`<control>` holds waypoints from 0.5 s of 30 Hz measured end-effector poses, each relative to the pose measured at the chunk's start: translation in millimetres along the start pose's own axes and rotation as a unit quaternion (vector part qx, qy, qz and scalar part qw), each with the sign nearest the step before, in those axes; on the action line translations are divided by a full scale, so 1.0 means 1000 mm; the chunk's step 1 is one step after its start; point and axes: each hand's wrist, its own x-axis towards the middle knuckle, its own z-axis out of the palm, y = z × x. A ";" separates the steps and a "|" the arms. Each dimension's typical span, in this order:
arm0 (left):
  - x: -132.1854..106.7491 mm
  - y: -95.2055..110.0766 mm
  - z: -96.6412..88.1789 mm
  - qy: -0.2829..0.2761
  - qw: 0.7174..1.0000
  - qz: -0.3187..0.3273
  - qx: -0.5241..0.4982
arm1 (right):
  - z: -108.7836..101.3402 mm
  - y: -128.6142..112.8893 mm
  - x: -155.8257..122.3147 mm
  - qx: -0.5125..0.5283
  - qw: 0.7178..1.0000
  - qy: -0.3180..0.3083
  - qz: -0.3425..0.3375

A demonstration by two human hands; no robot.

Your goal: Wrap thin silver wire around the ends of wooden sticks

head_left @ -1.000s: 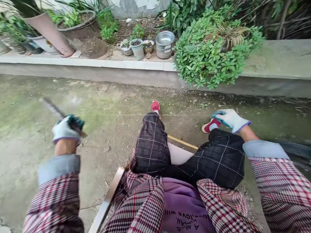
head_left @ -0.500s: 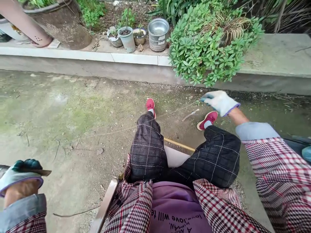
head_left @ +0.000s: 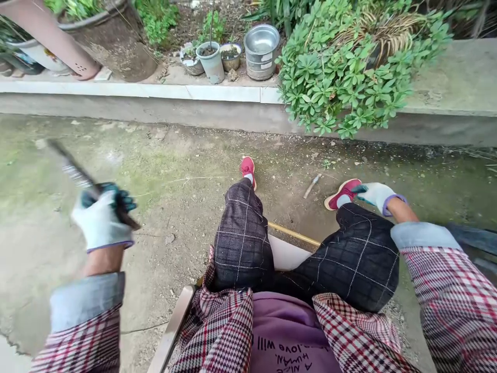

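My left hand [head_left: 101,217], in a white glove with dark green fingers, is closed round a long dark tool [head_left: 75,168]. The tool slants up to the left and has a pale banded wrap partway along; motion blurs it, so its kind does not show. A brown end of it sticks out below my fingers. My right hand [head_left: 375,196], gloved alike, hovers beside the red shoe [head_left: 341,193] on my right foot. Its fingers stretch to the left, and nothing shows in them. On the ground between my feet lies a short stick [head_left: 311,186] with a pale end.
A low wall [head_left: 171,106] runs across ahead, bearing pots, a metal basin [head_left: 261,57] and a leafy bush [head_left: 345,88] that overhangs its edge. I sit on a chair, its armrest [head_left: 173,329] at my left. A dark object [head_left: 473,241] is at my right.
My left hand has swung up and to the right with the tool, which now points up. My right hand has moved down and right, away from the small green sprig on the ground.
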 end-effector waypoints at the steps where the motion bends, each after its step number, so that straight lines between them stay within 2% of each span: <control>1: -0.011 0.004 0.015 -0.006 0.999 0.010 -0.038 | 0.002 0.000 0.002 0.004 1.000 0.011 -0.008; 3: -0.046 0.015 0.054 -0.086 0.992 0.042 -0.084 | 0.008 -0.018 0.002 0.043 0.997 0.063 -0.029; 5: -0.089 0.025 0.100 -0.191 0.975 0.056 -0.097 | 0.019 -0.055 -0.008 0.127 0.987 0.079 -0.065; 7: -0.130 0.030 0.144 -0.286 0.954 0.030 -0.087 | 0.038 -0.103 -0.031 0.244 0.960 0.027 -0.134; 9: -0.162 0.030 0.178 -0.356 0.929 -0.008 -0.101 | 0.066 -0.148 -0.064 0.302 0.932 -0.034 -0.198; 12: -0.188 0.025 0.206 -0.426 0.892 -0.044 -0.144 | 0.111 -0.187 -0.109 0.289 0.918 -0.075 -0.260; 15: -0.192 0.014 0.211 -0.435 0.885 -0.063 -0.152 | 0.142 -0.186 -0.136 0.300 0.922 -0.065 -0.234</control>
